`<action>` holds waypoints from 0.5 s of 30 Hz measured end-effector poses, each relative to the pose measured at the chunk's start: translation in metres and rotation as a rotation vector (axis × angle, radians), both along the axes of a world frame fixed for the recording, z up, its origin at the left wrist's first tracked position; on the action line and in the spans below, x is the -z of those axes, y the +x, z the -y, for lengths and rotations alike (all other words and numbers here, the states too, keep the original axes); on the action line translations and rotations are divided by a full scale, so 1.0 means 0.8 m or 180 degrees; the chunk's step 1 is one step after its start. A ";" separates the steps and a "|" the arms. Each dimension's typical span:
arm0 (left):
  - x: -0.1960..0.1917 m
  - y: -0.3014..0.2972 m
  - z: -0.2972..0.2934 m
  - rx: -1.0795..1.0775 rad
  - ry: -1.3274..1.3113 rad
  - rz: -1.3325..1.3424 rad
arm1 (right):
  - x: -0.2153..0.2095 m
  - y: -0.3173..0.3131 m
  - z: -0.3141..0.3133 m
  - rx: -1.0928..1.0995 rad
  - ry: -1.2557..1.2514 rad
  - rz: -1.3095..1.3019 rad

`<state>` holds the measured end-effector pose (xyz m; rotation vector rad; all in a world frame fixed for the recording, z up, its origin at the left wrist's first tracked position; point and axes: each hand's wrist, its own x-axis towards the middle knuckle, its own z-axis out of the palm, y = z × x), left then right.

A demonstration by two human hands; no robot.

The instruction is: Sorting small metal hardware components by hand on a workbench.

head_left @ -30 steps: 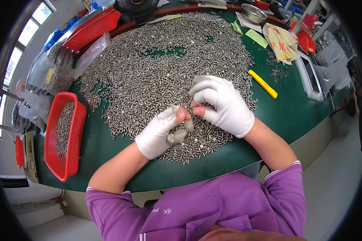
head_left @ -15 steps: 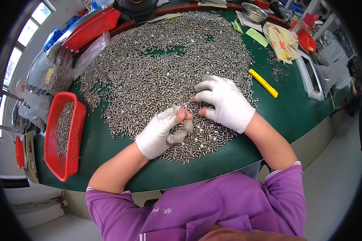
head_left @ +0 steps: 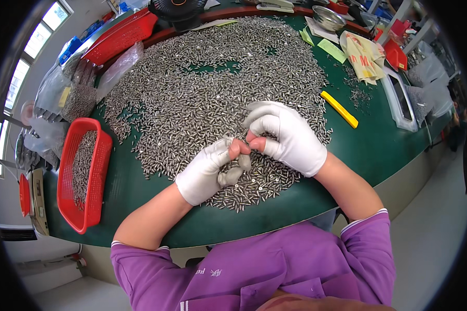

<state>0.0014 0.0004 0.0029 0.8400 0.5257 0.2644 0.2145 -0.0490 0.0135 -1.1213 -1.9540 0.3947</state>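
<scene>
A wide layer of small metal pins or screw-like pieces (head_left: 187, 111) covers much of the green table (head_left: 192, 228). Above its near part, my left hand (head_left: 207, 171), in a white glove with bare thumb and index tips, is closed in a pinch; the lower glove fingers are greyed and curled. My right hand (head_left: 293, 140), gloved the same way, has its fingers bent and its thumb and index tips drawn together against the left fingertips. Whatever lies between the fingertips is too small or hidden to make out.
A red basket (head_left: 102, 171) with more metal pieces stands at left, a second red basket (head_left: 124, 39) behind it. To the right lie a yellow-handled cutter (head_left: 339, 109), a crumpled bag (head_left: 362, 57) and a white frame-like tray (head_left: 399, 98). A metal bowl (head_left: 328, 18) and black fan (head_left: 176, 10) stand at back.
My right hand has moved slightly left and its thumb and index have closed in, meeting the left fingertips. My left hand has stayed nearly in place.
</scene>
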 end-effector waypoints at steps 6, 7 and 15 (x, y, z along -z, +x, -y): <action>0.006 0.001 0.000 0.0163 0.0051 0.0167 | 0.007 -0.012 0.008 -0.0242 -0.0410 -0.0403; 0.004 0.002 0.003 0.0044 -0.0070 0.0138 | 0.008 -0.012 0.009 -0.0351 -0.0576 -0.0607; 0.006 -0.003 -0.002 0.0067 -0.0334 0.0227 | 0.006 0.000 -0.002 0.0575 -0.0033 0.0669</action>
